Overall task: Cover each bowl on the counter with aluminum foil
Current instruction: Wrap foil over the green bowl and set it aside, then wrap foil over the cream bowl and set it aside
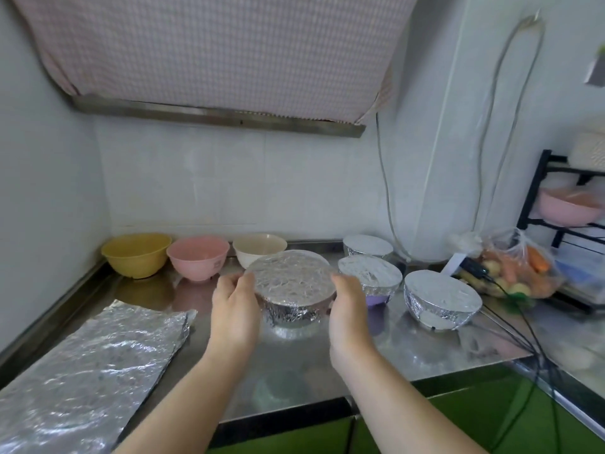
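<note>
We have the foil-wrapped bowl [292,288] at the middle of the steel desk [409,348], and both hands cup it: our left hand [235,309] curls against its side at 9 o'clock, our right hand [347,309] presses the side at 3 o'clock. The foil over the top is crinkled and the skirt is already folded down the wall. To finish this step well, we judge that we should run the palms round the rim, crimping the skirt tight beneath the lip without tearing the thin sheet, and hold the bowl steady so it does not slide on the slick steel.

Three covered bowls sit from 1 to 3 o'clock of it: the rear one [368,245], the purple bowl [371,278] just beside our right hand, and the near one [442,298]. Uncovered at 10 to 12 o'clock stand the yellow bowl [136,253], pink bowl [197,257] and cream bowl [257,247]. A spare foil sheet [88,371] lies at 8 o'clock, ready for them.
</note>
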{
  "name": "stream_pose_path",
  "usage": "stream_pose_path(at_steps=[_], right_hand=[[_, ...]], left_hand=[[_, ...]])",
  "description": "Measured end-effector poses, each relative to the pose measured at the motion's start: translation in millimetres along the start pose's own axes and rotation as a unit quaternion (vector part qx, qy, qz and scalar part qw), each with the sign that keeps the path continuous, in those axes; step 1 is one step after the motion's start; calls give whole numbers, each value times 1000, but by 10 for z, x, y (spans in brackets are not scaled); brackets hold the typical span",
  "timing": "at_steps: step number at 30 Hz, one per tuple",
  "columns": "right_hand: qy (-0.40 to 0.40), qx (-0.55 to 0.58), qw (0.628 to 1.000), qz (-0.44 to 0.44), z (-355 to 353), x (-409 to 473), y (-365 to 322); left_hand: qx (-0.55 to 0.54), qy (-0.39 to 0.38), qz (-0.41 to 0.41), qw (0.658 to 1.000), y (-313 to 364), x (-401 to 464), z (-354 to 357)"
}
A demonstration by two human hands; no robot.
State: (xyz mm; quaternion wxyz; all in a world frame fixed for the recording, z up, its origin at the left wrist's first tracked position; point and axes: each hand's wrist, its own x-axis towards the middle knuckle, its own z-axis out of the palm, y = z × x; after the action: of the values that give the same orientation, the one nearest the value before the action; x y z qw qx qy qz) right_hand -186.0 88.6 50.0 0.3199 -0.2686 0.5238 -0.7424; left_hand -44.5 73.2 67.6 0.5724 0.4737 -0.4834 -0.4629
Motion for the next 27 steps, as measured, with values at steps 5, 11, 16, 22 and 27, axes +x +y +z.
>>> stream_pose_path(at_steps=[5, 11, 16, 22, 27], right_hand=[[-18, -46, 999, -18, 129, 781, -388], [-57, -93, 994, -27, 205, 1885, -621], [-59, -136, 989, -5, 348, 2786, -506], [-63, -214, 974, 32, 453, 3396, -230], [-83, -312, 946, 31, 501, 3545, -40]], left_hand=[[-9, -58, -25, 998, 295, 653, 430], [-55, -98, -89, 990, 467, 1626, 1078], [-27, -94, -111, 989, 334, 2485, 1627], [122, -102, -86, 984, -33, 3184, 2002], [210, -124, -87, 966, -334, 3331, 2126]])
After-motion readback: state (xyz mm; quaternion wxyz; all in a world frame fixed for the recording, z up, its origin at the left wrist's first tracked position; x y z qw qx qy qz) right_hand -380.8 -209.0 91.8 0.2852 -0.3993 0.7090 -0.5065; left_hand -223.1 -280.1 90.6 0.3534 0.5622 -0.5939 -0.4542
